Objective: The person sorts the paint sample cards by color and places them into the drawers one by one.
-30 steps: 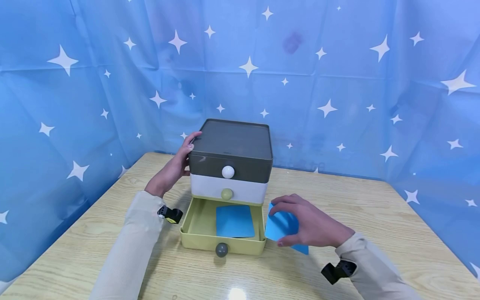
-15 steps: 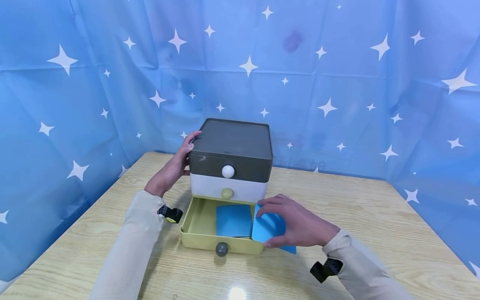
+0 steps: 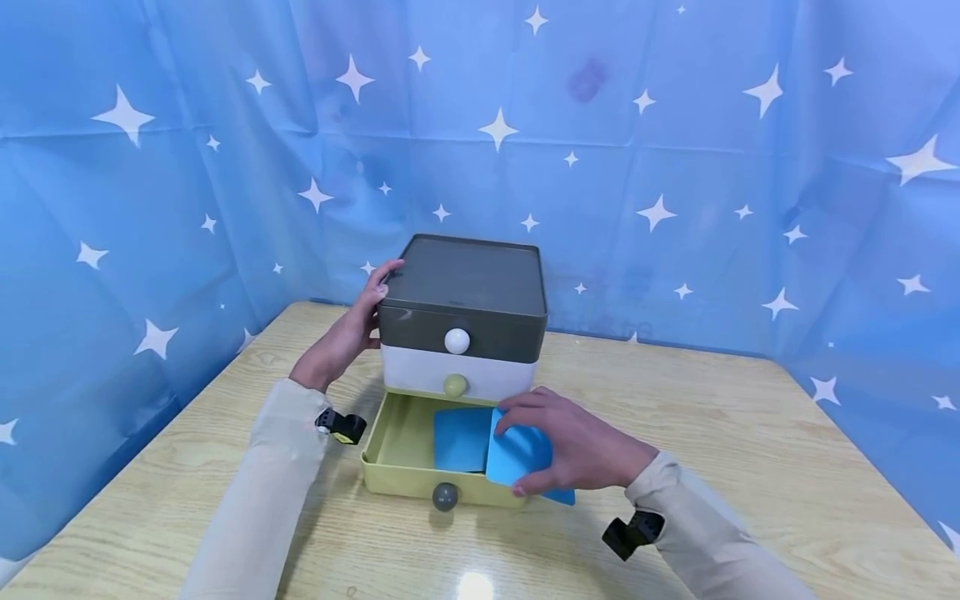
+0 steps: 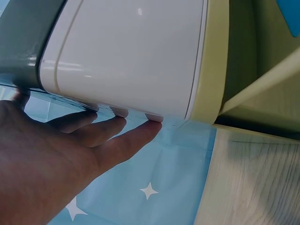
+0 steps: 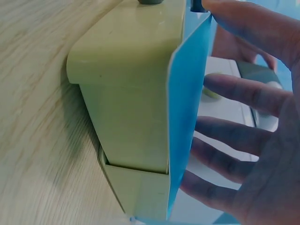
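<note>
My left hand [image 3: 333,350] rests against the left side of a small stacked drawer unit [image 3: 468,273]. In the left wrist view its fairly straight fingers [image 4: 126,143] press their tips along the white tier. The green bottom drawer [image 3: 401,481], with a dark round knob [image 3: 445,497], is pulled out. Inside lies a blue square sheet [image 3: 459,440]. My right hand [image 3: 581,446] holds a second blue sheet [image 3: 517,454] between thumb and fingertips. It overlaps the drawer's right side; in the right wrist view this sheet [image 5: 187,98] stands over the drawer's rim, fingers spread on its upper face.
Above the green drawer are a white tier with a green knob [image 3: 455,385] and a dark grey tier with a white knob [image 3: 457,341]. The unit stands on a wood-grain table [image 3: 720,417]. A blue curtain with white stars [image 3: 585,167] hangs behind and at both sides.
My right hand has moved left with the blue sheet, from beside the drawer to over its right part, partly covering the sheet inside. The left hand stays in place.
</note>
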`<move>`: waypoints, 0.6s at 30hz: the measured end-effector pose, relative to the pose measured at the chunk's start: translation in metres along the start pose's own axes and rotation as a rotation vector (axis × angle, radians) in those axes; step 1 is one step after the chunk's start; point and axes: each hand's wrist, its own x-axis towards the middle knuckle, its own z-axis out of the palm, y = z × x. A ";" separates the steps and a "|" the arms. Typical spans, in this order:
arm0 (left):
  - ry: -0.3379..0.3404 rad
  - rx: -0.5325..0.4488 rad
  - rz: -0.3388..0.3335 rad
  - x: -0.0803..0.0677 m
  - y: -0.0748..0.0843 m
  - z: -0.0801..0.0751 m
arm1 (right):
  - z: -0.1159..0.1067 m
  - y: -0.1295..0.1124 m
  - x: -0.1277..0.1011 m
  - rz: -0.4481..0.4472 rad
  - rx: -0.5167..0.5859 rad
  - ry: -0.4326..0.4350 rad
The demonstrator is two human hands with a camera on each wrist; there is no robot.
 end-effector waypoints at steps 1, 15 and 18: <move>-0.001 -0.003 0.001 0.000 0.000 0.000 | 0.000 -0.001 0.001 -0.002 -0.001 -0.004; -0.007 -0.026 0.008 -0.001 0.001 0.000 | 0.007 -0.013 0.025 -0.035 0.001 -0.029; -0.007 -0.016 0.005 0.000 0.002 0.001 | 0.009 -0.014 0.030 -0.040 0.014 -0.022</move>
